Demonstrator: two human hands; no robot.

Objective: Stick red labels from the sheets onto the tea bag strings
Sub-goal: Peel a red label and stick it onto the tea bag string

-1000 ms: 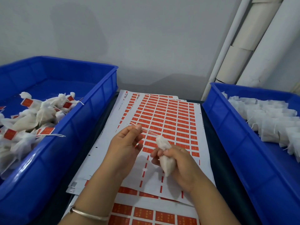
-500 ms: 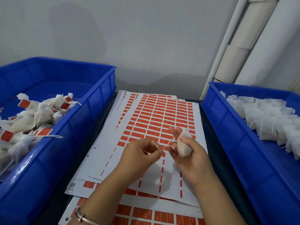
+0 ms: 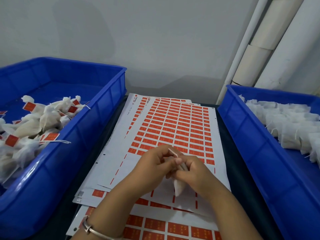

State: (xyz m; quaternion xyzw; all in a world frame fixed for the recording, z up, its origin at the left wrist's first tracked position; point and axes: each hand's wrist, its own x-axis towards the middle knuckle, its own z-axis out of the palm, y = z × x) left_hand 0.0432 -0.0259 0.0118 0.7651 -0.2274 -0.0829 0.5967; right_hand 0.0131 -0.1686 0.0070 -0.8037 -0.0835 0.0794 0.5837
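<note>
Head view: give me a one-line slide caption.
Both hands, left and right, pinch a red label above a tea bag over label sheets, between two blue bins.

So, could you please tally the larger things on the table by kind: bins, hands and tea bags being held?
Blue bins: 2, a left bin of labelled tea bags and a right bin of unlabelled ones
Hands: 2, left hand and right hand, both over the label sheets
Held tea bag: 1
Total: 5
</note>
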